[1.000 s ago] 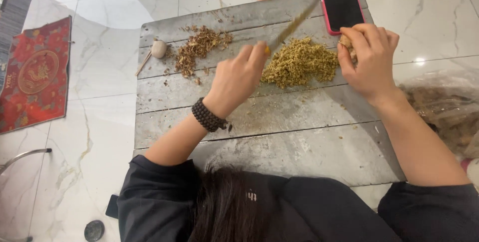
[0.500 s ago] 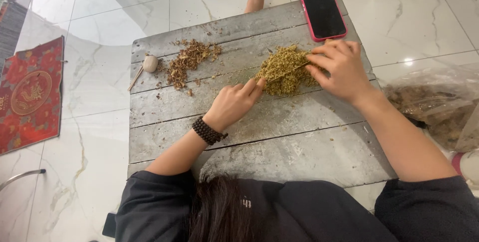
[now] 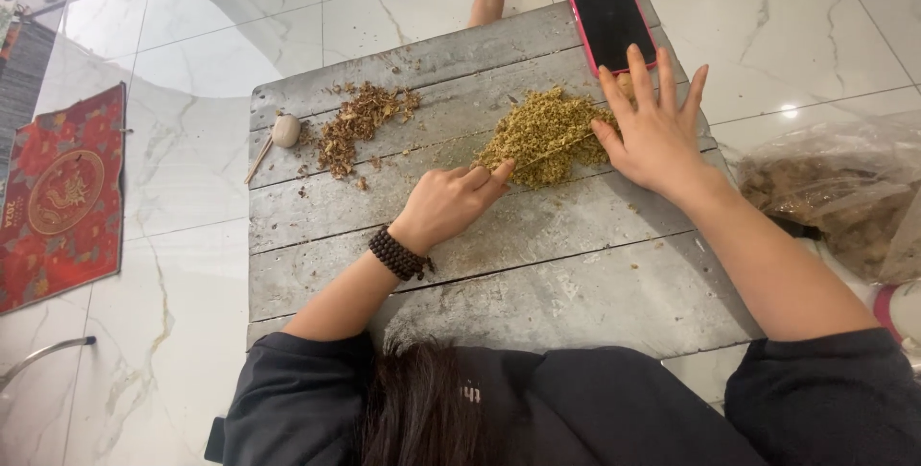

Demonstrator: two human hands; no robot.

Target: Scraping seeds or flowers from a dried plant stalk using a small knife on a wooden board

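Grey plank board (image 3: 537, 274) on white marble floor. Yellow-green dried herb pile (image 3: 542, 135) sits near board's far right edge. Your left hand (image 3: 451, 205), loosely curled, fingertip touching pile's near side; right hand (image 3: 657, 130) flat, fingers spread, against pile's right. Phone (image 3: 612, 20) at far right corner; brown scraps (image 3: 360, 125) far left.

Both hands (image 3: 547, 173) at yellow-green herb pile (image 3: 542, 135)
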